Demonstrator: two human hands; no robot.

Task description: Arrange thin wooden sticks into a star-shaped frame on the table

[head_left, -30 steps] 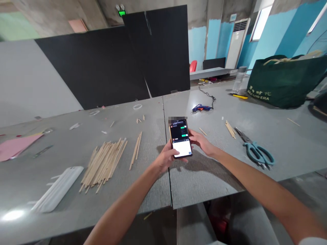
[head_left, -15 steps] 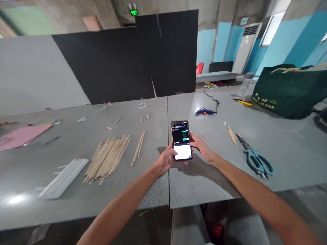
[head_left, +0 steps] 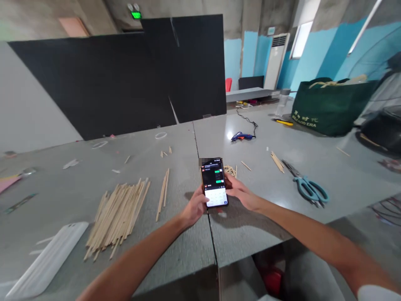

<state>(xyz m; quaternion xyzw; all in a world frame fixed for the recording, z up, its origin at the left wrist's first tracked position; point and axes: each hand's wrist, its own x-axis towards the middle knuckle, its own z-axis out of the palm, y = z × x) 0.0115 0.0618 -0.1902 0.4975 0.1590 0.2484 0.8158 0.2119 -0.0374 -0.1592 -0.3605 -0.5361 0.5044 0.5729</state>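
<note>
Head view: the phone [head_left: 214, 182] is just right of and below frame center, held up in front of the grey table [head_left: 180, 246], with its lit screen toward the camera; the upper part of the screen is dark with green blocks, the lower part white. The left hand [head_left: 194, 207] is closed around the lower left edge of the phone, thumb at the screen's lower left. The right hand [head_left: 241, 193] grips the right edge, thumb by the white area; the fingers behind the phone are mostly hidden. A small cluster of pale pieces [head_left: 231, 170] shows just beyond the right hand, partly covered. Lower left of frame: a heap of wooden sticks [head_left: 119, 215], roughly parallel, with a few loose sticks [head_left: 162, 194] lying to its right and a flat white pack [head_left: 50, 259] to its left. Right of center: a blue glue gun [head_left: 242, 136], its dark cord running upward. Farther right: short sticks [head_left: 277, 162] beside blue-handled scissors [head_left: 300, 177], blades pointing to the upper left. Upper right: a yellow cutter [head_left: 284, 122], a clear bottle [head_left: 282, 102] and a dark green bag [head_left: 332, 106]. Upper left to center: a black panel [head_left: 125, 79] standing along the table's far side.
</note>
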